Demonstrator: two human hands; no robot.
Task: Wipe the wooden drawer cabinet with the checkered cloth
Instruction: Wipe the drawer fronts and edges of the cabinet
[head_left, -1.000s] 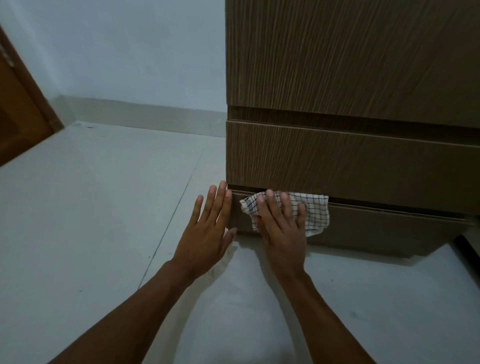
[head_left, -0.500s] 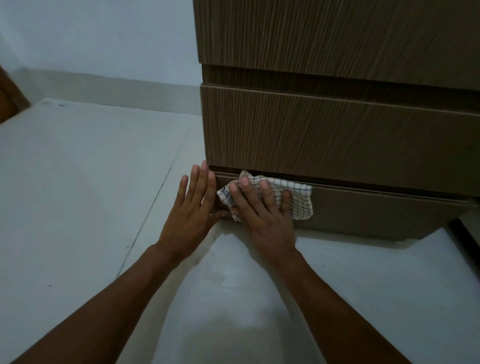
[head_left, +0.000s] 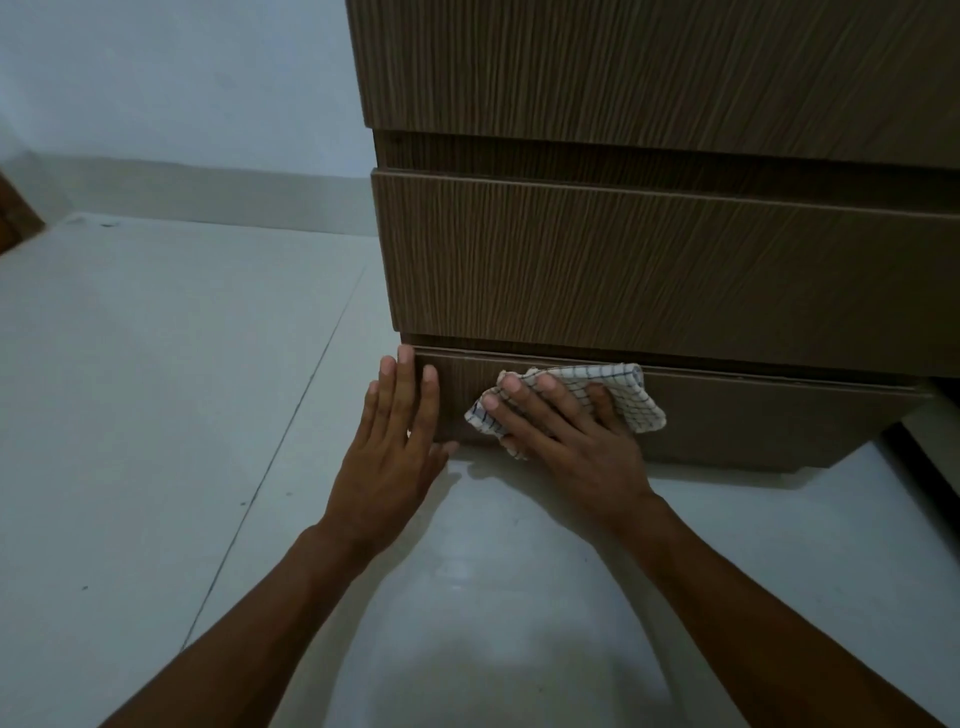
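**Bottom drawer front, low-down wiping**

So we were down at floor level with the checkered cloth (head_left: 618, 392) bunched against the bottom drawer front (head_left: 753, 421) of the wooden drawer cabinet (head_left: 649, 260), near its left end. Our take on doing this bit well: we needed to keep the palm flat so the whole wad stayed pressed to the panel, run long strokes along the grain, and mind the lower edge so the cloth didn't drag over the tiled floor (head_left: 182, 389) and pick up grit. The shadowed gap above that drawer looked like a dust trap worth a pass too.

Fingers: our right hand (head_left: 566, 436) lay spread and nearly flat over the cloth, pinning it to the wood rather than gripping it in a fist; the thumb tucked under by the bottom hem. Our left hand (head_left: 389, 452) was empty, fingers straight and close together, tips resting on the drawer's left corner, bracing us
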